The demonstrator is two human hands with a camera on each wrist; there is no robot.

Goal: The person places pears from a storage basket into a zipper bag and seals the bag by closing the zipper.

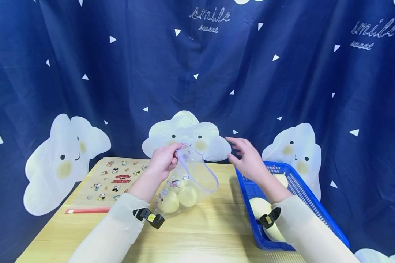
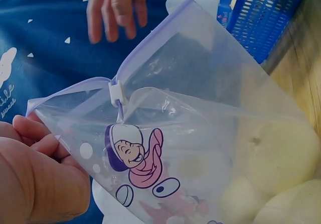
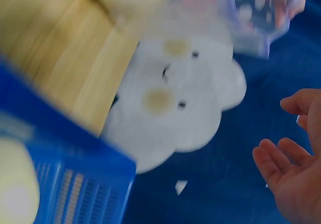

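Bag (image 1: 185, 179) above the counter (image 1: 200, 233), mouth parted, pale fruits (image 1: 188, 196) inside. On my feed, left grip (image 1: 162, 159) pinches its rim. I see right grip (image 1: 245, 157) holding nothing, fingers loosely spread, near the blue basket (image 1: 297, 188) of more fruits.

Wooden table (image 1: 200, 233) beneath blue basket (image 1: 304, 195), flat printed bag (image 1: 118, 179)

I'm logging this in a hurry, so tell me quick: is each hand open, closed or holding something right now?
Left hand: closed, holding the bag near its top edge.
Right hand: open, holding nothing.
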